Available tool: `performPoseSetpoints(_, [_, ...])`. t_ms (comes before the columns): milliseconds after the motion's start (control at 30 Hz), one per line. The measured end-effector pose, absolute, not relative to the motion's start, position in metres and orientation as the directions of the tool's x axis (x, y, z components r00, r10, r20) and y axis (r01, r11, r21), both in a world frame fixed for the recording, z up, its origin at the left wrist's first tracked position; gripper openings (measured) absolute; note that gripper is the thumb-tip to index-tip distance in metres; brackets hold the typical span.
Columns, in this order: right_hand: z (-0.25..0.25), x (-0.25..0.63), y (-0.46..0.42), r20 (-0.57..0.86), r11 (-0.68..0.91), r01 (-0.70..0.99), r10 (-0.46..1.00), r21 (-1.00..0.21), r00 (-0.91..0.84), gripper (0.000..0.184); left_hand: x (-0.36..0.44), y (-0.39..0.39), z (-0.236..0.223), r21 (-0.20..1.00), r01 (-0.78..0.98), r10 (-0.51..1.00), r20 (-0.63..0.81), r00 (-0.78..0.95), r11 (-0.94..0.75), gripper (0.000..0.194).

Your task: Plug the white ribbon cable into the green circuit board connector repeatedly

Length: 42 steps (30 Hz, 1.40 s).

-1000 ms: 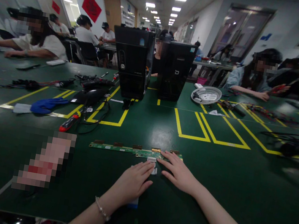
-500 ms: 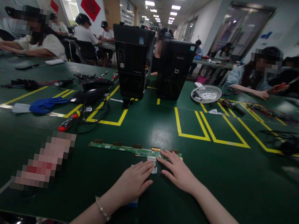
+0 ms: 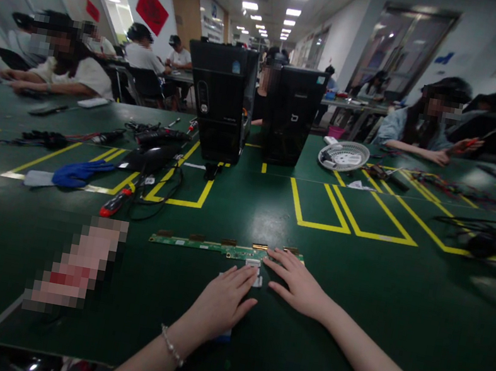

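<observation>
A long, narrow green circuit board [image 3: 192, 244] with brown tabs along its far edge lies flat on the table before me. My right hand [image 3: 300, 286] rests over its right part, fingers spread and covering some of it. Lower down, my left hand [image 3: 224, 299] lies palm down with its fingers stretched out. Their tips touch a white flat cable [image 3: 258, 281] by the white connector [image 3: 253, 263] at the board's near edge. Most of that cable is hidden under the left hand; a blue end [image 3: 224, 337] shows beside the wrist.
Two black computer towers [image 3: 217, 103] stand beyond the board. Left are a red-and-black screwdriver [image 3: 115, 203], blue glove [image 3: 82, 173], black cabled tool [image 3: 149, 160] and a blurred-out pink item [image 3: 80, 265]. A white basket [image 3: 343, 156] sits farther right. Several people work around.
Both hands stay almost where they were on the board and cable. The whole view has shifted very slightly.
</observation>
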State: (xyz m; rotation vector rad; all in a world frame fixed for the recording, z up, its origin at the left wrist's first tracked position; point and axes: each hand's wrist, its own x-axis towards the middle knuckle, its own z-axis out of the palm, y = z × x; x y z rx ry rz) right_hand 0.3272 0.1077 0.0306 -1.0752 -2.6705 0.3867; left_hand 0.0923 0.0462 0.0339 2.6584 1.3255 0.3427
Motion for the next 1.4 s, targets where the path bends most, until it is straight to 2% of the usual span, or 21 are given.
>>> performPoseSetpoints(500, [0.027, 0.330, 0.109, 0.123, 0.701, 0.630, 0.695, -0.334, -0.708, 0.054, 0.099, 0.042, 0.037, 0.258, 0.801, 0.840, 0.107, 0.532, -0.540, 0.050])
performPoseSetpoints(833, [0.030, 0.329, 0.109, 0.135, 0.708, 0.620, 0.689, -0.338, -0.712, 0.053, 0.080, 0.059, 0.038, 0.267, 0.701, 0.746, 0.138, 0.651, -0.661, 0.042])
performPoseSetpoints(1033, [0.029, 0.330, 0.109, 0.123, 0.705, 0.625, 0.691, -0.334, -0.713, 0.053, 0.066, 0.073, 0.046, 0.263, 0.641, 0.678, 0.081, 0.730, -0.721, 0.040])
performPoseSetpoints(1400, [0.029, 0.328, 0.107, 0.114, 0.702, 0.645, 0.698, -0.301, -0.706, 0.054, 0.067, 0.072, 0.044, 0.249, 0.623, 0.664, 0.143, 0.734, -0.742, 0.043])
